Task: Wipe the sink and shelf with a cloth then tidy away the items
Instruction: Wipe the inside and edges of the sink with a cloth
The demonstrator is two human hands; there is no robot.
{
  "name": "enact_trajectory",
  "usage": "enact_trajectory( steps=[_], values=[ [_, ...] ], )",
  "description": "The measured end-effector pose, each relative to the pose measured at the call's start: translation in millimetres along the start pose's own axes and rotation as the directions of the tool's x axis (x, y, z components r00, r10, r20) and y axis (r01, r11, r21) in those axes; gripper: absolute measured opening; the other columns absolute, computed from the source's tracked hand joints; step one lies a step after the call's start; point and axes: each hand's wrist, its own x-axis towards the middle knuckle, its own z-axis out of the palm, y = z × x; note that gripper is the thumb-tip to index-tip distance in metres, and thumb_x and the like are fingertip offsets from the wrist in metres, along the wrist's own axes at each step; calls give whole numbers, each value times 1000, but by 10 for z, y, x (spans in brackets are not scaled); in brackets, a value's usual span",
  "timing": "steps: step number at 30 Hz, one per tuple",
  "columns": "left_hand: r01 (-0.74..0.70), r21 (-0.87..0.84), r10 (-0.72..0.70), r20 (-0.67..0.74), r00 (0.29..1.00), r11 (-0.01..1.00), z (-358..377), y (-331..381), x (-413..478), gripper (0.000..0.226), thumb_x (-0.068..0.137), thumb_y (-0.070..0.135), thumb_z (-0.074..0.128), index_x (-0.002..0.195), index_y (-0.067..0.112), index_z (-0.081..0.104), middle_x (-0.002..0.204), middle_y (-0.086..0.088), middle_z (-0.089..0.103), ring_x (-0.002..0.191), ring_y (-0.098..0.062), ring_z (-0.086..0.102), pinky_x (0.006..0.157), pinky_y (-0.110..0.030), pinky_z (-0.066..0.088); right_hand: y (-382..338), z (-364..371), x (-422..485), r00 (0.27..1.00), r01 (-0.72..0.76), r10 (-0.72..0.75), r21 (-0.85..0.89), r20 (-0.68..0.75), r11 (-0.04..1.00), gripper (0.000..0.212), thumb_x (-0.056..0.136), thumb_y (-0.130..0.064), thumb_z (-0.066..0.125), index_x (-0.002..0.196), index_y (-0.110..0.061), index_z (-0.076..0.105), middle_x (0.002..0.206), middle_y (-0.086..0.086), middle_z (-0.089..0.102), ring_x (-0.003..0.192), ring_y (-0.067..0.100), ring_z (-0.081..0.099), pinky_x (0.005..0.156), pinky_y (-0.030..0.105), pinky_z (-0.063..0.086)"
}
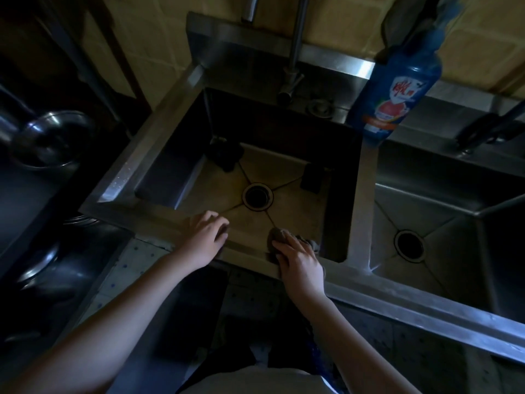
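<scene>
The sink is showing as a square, sharp-cornered basin of brushed stainless steel, its dull floor creased by four seams that are running inward to the round, dark drain. Nearer the person than the drain and a little to its right, the cloth is lying bunched into a soft brownish-grey wad against the near wall, just under the rim. The right hand is pressing down on it, fingers lying fairly straight and close together over the wad rather than curling round it, wrist bent over the rim and forearm sloping back toward the body. To the near left of the drain, the left hand is resting on the flat near rim, holding nothing, its fingers relaxed and draping slightly over the inner edge. Beyond the drain to the left, a lumpy black object is sitting in the far corner, and to the drain's right a blocky dark one is standing against the side wall (the dim light is hiding what either one is). Far beyond the drain, a slim steel tap is rising, and to the far right of it a glossy blue plastic bottle with a red-and-white label is standing on the bench. Well to the drain's right, a second steel basin is adjoining.
</scene>
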Motion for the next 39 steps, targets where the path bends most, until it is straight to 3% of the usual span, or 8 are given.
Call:
enact_trajectory(
  steps=[12,26,31,39],
  values=[
    [29,-22,-31,-102,994,999,-236,-623,-102,27,89,28,57,116,22,57,128,-4,49,120,-28,45,98,-41,31,-874,295,305,989,110,-110,6,99,994,38,94,-21,47,130,-32,52,150,-6,36,129,27,39,85,44,54],
    [234,-36,-237,-175,956,971,-369,-938,-6,34,89,27,57,121,19,53,126,-8,49,115,-29,49,95,-45,39,-974,356,488,946,234,-231,11,229,972,44,95,-23,46,137,-37,39,155,-4,25,135,26,32,94,48,52],
    [263,-74,-272,-162,949,962,-395,-1076,-10,33,90,27,55,122,19,52,128,-9,48,116,-32,49,100,-49,36,-1148,372,516,934,235,-225,-2,279,972,44,96,-30,43,139,-36,37,157,-5,20,142,24,23,101,48,47],
    [236,-84,-245,-129,961,968,-627,-1481,162,37,92,27,52,128,19,49,134,-10,43,125,-30,42,104,-47,33,-1494,576,618,953,203,-193,-22,234,979,41,97,-24,41,137,-35,42,157,-4,24,143,26,22,104,45,45]
  ],
)
